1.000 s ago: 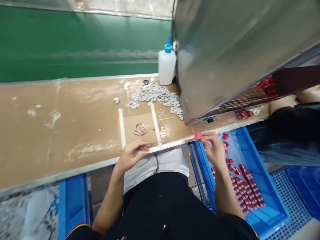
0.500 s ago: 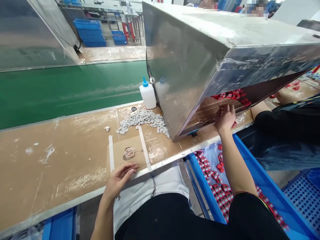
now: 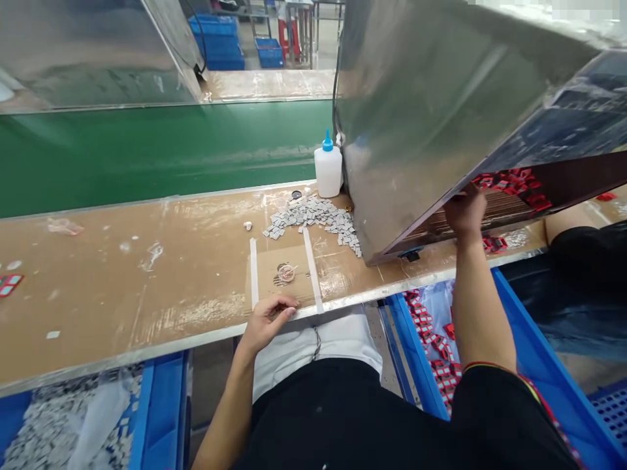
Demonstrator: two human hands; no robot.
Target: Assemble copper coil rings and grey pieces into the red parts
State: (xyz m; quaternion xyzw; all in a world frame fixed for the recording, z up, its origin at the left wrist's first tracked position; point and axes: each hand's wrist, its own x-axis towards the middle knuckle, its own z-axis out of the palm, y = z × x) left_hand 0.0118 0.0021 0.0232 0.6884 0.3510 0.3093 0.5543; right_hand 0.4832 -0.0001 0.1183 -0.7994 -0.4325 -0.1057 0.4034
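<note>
My left hand [image 3: 271, 318] rests at the front edge of the bench, on a cardboard pad [image 3: 289, 258] held down by white tape strips. Its fingers are loosely bent, thumb apart, with nothing in them. Just beyond lies a small round clear dish [image 3: 286, 273]. My right hand [image 3: 466, 210] reaches inside the opening of a metal hood [image 3: 421, 111], over the ribbed brown floor. Shadow and the hood's edge hide its fingertips. Red pieces [image 3: 514, 181] with pale centres are heaped behind it in the hood. Small grey tiles [image 3: 318, 214] lie scattered beyond the pad.
A white squeeze bottle [image 3: 328, 171] with blue cap stands against the hood. Blue crates hold red pieces [image 3: 435, 346] at right and grey tiles [image 3: 63, 418] at left. A green belt [image 3: 171, 150] runs behind the bench. Another person's arm [image 3: 571, 222] is at right.
The view has swung left and downward. My right hand has moved leftward and deeper into the hood's opening. My left hand stays by the cardboard pad's front edge.
</note>
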